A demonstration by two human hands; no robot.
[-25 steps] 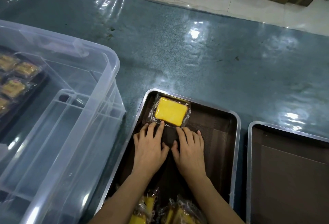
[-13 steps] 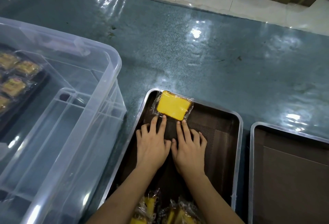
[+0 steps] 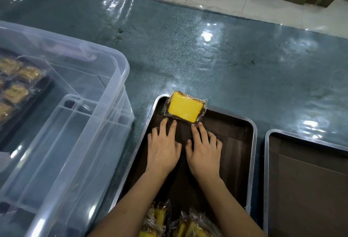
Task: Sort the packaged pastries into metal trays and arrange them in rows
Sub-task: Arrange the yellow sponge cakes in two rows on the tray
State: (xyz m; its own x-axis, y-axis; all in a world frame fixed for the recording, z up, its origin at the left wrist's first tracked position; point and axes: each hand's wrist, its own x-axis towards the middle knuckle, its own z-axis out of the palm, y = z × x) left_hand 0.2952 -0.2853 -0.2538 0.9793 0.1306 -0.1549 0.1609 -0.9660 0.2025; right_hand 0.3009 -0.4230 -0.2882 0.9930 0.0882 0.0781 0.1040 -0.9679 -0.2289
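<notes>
A clear plastic storage bin stood far left. The left hand and right hand lay flat, fingers spread, fingertips touching a yellow rectangular plastic-wrapped pastry at the far-left corner of a brown-lined metal tray. A second metal tray sat rightmost

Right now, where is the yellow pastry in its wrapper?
In the head view, the yellow pastry lies at the far left corner of the middle metal tray, just beyond both hands' fingertips.
</notes>
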